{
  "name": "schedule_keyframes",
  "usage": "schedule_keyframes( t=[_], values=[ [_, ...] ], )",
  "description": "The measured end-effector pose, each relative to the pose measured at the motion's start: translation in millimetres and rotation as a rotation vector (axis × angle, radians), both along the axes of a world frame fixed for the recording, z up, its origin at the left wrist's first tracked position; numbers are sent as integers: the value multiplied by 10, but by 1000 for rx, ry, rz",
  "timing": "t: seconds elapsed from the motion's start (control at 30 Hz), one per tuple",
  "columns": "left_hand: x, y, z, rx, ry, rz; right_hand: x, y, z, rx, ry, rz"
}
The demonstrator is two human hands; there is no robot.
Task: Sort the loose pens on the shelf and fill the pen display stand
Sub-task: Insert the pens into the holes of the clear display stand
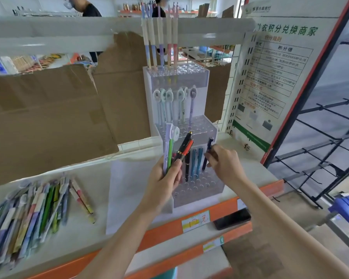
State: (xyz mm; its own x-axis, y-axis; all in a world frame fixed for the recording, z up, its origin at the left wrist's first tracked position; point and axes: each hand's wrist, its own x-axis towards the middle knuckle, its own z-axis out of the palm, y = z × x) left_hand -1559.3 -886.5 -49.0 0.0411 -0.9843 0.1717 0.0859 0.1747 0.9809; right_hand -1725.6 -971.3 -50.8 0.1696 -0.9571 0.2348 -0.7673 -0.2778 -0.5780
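Left hand [164,179] grips slim pens [176,152]; right hand [223,161] pinches glossy navy pen [207,154].

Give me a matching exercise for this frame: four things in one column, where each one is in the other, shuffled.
Things:
1. dark blue pen
2. bundle of pens
3. loose pens
4. phone

Places:
A. lying on the shelf at the left
B. on the orange shelf edge
C. pinched by the right hand over the stand's bottom tier
D. gripped in the left hand

Pairs: 1-C, 2-D, 3-A, 4-B
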Motion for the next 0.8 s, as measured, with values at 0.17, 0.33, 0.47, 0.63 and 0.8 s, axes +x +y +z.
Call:
schedule_keyframes(
  t=[0.17, 0.33, 0.47, 0.63, 0.8],
  values=[
    [8, -8, 11, -23, -15, -6, 15, 27, -150, 104, 86, 18],
    [23, -8, -9, -18, -32, -24, 0, 46, -175, 111, 6, -41],
    [-15, -29, -38, 21, -37, -18, 21, 184, -68, 104, -189, 31],
    [-158, -81, -37, 13, -52, 13, 76, 394, 184, 197, -514, 283],
    [-204, -102, -62, 37, -38, 35, 7, 351, 274, 63, -536, 138]
  ],
)
